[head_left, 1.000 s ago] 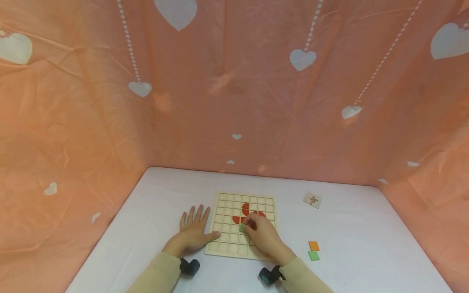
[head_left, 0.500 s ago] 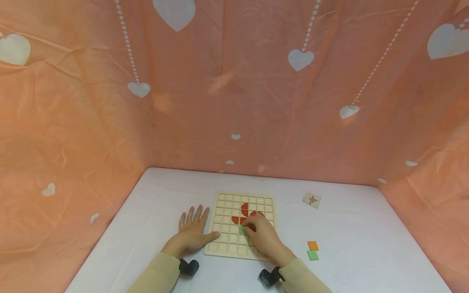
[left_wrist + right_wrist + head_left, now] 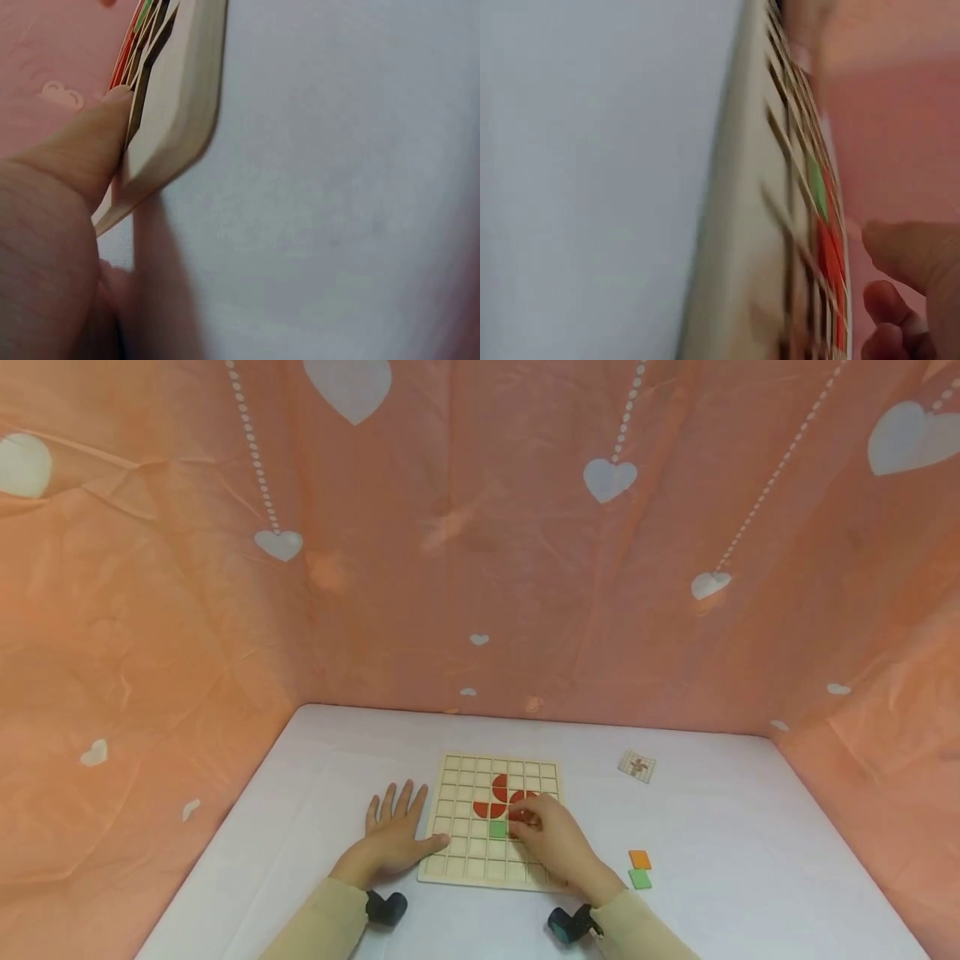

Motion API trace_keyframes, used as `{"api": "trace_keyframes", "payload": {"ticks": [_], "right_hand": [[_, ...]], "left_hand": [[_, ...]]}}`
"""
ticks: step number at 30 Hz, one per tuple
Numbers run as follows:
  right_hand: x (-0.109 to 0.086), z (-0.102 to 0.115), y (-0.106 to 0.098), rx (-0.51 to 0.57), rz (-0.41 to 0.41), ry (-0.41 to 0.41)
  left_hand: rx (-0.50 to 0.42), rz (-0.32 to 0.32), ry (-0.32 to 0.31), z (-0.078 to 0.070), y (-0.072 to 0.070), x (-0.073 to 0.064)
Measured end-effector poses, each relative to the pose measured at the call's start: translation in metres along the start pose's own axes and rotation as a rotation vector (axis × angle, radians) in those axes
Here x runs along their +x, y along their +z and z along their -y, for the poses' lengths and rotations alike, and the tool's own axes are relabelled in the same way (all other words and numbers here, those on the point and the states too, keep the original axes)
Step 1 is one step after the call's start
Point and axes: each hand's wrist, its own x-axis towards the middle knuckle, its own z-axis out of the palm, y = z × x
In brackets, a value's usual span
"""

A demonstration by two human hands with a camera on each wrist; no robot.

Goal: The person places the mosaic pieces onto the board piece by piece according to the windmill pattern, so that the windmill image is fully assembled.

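Observation:
A square wooden grid board [image 3: 457,852] lies on the white table. Red rounded pieces [image 3: 501,787] fill several cells near its middle, and one green square tile [image 3: 498,829] lies flat in the cell below them. My left hand [image 3: 396,835] is spread on the table beside the board; its thumb rests on the left edge of the board, as the left wrist view shows too. Over the board's right half hovers my right hand [image 3: 551,835], fingers loosely bent and covering some cells. In the right wrist view that hand [image 3: 922,277] holds nothing and stands apart from the tiles.
An orange square tile [image 3: 640,860] and a second green tile [image 3: 640,879] lie right of the board. Farther back is a small card [image 3: 637,766] with a printed grid pattern. An orange-pink curtain [image 3: 480,568] with hearts surrounds the table's back and sides.
My right hand has let go of the green tile and moved a little to the right, so the whole tile now shows in its cell. The left hand stays in place.

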Motion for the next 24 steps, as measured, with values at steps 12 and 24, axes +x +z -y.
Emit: {"api": "trace_keyframes", "payload": {"ticks": [12,24], "right_hand": [[-0.062,-0.067,-0.084,-0.083,-0.056,0.308],[-0.087,-0.092,-0.100,-0.064,-0.029,0.401]], "left_hand": [[0.020,-0.014,0.008,0.005,0.004,0.004],[0.018,0.010,0.011,0.000,-0.001,-0.001]]}}
